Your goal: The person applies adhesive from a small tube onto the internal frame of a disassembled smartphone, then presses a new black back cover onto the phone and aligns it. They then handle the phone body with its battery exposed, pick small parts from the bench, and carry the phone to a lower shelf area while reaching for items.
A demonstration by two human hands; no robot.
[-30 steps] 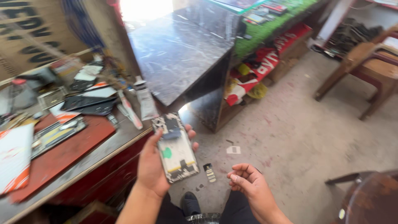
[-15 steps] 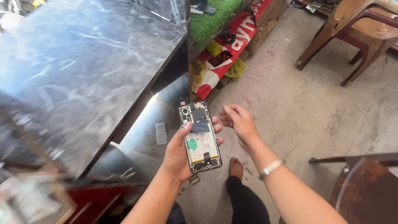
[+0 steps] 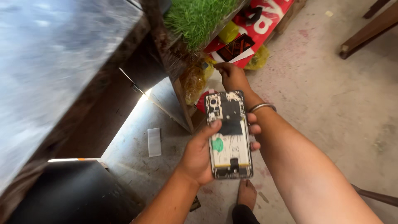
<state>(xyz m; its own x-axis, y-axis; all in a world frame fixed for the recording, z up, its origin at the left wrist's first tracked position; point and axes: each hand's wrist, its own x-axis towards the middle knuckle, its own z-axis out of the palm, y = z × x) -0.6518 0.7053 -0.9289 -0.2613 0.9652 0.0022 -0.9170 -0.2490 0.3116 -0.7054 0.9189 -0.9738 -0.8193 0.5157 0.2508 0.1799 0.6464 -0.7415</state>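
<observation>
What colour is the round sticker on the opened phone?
Green. The sticker sits on the opened phone held in the left hand; the head view shows it best.

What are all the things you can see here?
Opened phone without back cover: one, white and black inside, held in left hand.
Dark marble counter: one, grey-black, upper left.
Green fake-grass mat: one, shelf top, top centre.
Red packets: a few, under the shelf.
Yellow bags: two or more, by the shelf.
White paper strip: one, on concrete floor.
Metal bangle: one, silver, right wrist.
Bare foot: one, bottom centre.
Left hand: grips phone.
Right hand: reaches toward shelf.
</observation>
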